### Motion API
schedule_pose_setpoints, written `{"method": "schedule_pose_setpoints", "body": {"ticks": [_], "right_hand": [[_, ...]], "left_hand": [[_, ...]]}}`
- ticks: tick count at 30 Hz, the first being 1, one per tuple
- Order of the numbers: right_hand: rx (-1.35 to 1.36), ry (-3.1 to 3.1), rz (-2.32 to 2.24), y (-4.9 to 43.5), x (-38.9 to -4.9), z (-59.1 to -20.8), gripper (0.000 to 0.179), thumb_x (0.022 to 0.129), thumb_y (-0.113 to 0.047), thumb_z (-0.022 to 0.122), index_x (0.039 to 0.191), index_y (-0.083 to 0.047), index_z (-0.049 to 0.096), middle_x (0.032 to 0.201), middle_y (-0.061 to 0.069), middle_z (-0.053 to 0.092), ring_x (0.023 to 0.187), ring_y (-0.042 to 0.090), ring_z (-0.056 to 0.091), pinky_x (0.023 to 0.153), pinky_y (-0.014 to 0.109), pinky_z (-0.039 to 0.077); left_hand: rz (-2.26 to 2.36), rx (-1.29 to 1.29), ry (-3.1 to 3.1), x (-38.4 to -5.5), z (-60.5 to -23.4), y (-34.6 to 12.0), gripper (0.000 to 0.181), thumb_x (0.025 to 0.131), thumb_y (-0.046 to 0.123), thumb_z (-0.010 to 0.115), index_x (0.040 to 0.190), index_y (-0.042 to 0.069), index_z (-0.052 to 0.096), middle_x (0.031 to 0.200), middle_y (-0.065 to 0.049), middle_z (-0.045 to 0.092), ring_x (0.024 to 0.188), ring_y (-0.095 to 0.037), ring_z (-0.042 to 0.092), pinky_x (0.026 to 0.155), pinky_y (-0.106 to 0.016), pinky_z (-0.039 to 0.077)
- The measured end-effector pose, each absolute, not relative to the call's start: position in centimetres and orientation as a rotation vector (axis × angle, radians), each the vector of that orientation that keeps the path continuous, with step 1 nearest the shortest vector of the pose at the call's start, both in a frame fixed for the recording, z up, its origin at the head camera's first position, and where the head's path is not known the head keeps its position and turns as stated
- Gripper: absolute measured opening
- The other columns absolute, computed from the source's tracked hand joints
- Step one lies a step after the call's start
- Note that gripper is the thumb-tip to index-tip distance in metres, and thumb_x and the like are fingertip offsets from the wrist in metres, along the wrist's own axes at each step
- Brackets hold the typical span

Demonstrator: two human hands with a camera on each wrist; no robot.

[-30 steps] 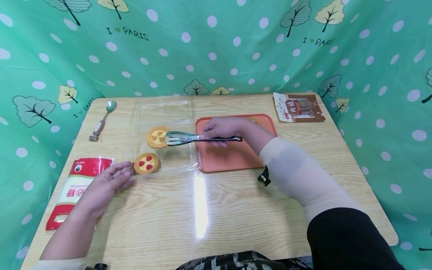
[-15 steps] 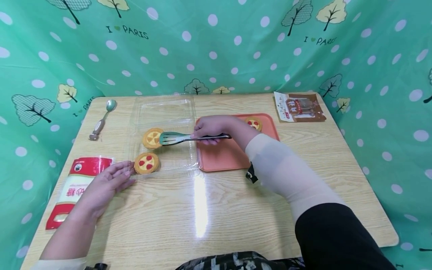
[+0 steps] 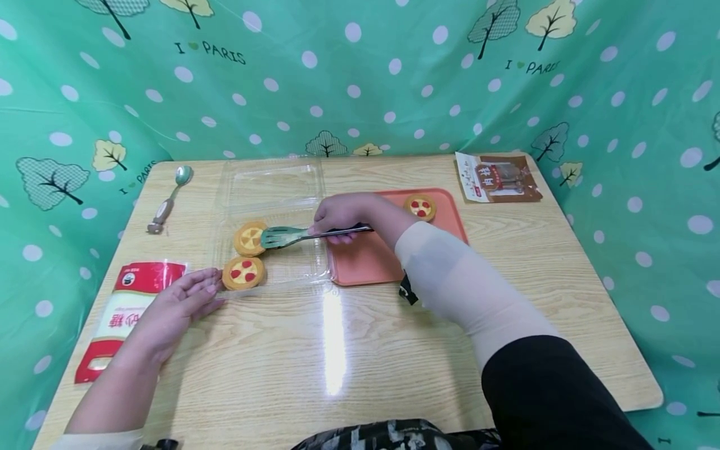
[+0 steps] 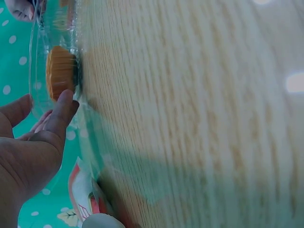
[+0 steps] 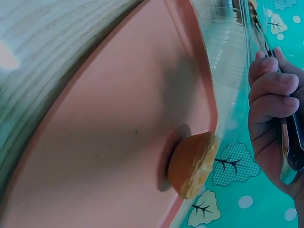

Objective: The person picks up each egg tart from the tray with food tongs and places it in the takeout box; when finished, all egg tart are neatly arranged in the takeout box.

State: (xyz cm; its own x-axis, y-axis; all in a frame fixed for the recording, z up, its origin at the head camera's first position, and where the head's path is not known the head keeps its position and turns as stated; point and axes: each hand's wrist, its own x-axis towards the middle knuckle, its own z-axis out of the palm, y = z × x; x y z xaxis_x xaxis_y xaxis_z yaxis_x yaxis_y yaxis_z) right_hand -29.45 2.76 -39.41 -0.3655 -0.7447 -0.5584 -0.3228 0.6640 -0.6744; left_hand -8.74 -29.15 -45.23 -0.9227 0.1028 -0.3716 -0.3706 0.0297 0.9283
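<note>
My right hand (image 3: pixel 340 215) grips metal tongs (image 3: pixel 287 237), fingers curled round the handles in the right wrist view. The slotted green-tinted tip overlaps the right edge of a yellow-topped tart (image 3: pixel 249 239) in a clear plastic container (image 3: pixel 298 269). Whether the tongs clamp it, I cannot tell. A tart with red spots (image 3: pixel 243 273) sits directly in front, at the container's near left corner. There my left hand (image 3: pixel 182 303) touches the container's side with nearly straight fingers. Another red-spotted tart (image 3: pixel 420 207) lies on a pink tray (image 3: pixel 365 269), beneath my right forearm.
A spoon (image 3: pixel 171 200) lies at the back left of the wooden table (image 3: pixel 337 375). The red and white bag (image 3: pixel 124 312) is partly under my left forearm. At the back right lies a brown packet (image 3: pixel 500 178). The container's lid (image 3: pixel 270 181) lies folded back.
My right hand and the tongs have moved left and a little nearer. The yellow-topped tart has shifted left and nearer, up against the red-spotted tart. My left hand stays in place.
</note>
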Motion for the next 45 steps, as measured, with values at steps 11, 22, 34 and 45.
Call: {"method": "schedule_pose_setpoints", "body": {"ticks": [11,22,34,45], "right_hand": [[-0.838,1.95,-0.539,1.5,-29.2,-38.9,0.048,0.103,-0.036,0.048,0.092,0.009,0.064,0.062,0.004,0.06,0.044,0.012,0.051,0.045,0.025,0.045],[-0.725,1.934,-0.559,2.5,-29.3,-38.2,0.054,0.1,-0.048,0.049,0.089,0.002,0.066,0.068,0.007,0.063,0.047,0.013,0.053,0.046,0.026,0.044],[-0.652,1.884,-0.73,6.4,-29.7,-36.6,0.053,0.099,-0.052,0.049,0.103,0.0,0.062,0.079,0.015,0.063,0.05,0.016,0.054,0.046,0.03,0.046],[-0.561,1.942,-0.836,12.6,-29.7,-35.3,0.057,0.097,-0.062,0.042,0.111,-0.011,0.061,0.077,0.007,0.057,0.052,0.016,0.051,0.046,0.029,0.045]], "left_hand": [[1.952,-0.28,1.984,-8.7,-45.3,-29.2,0.068,0.097,0.024,0.062,0.151,0.0,0.028,0.146,-0.005,0.042,0.113,0.003,0.061,0.092,-0.022,0.055],[1.962,-0.242,1.981,-8.8,-45.4,-29.1,0.068,0.098,0.023,0.061,0.151,-0.002,0.027,0.144,-0.004,0.044,0.113,0.004,0.06,0.092,-0.023,0.055],[1.952,-0.253,1.996,-8.6,-45.5,-29.3,0.067,0.099,0.024,0.06,0.152,0.0,0.027,0.149,-0.008,0.04,0.114,0.006,0.059,0.091,-0.022,0.055],[1.953,-0.261,1.993,-8.7,-45.6,-29.2,0.068,0.098,0.024,0.061,0.152,0.001,0.027,0.149,-0.009,0.039,0.114,0.006,0.06,0.091,-0.022,0.055]]}}
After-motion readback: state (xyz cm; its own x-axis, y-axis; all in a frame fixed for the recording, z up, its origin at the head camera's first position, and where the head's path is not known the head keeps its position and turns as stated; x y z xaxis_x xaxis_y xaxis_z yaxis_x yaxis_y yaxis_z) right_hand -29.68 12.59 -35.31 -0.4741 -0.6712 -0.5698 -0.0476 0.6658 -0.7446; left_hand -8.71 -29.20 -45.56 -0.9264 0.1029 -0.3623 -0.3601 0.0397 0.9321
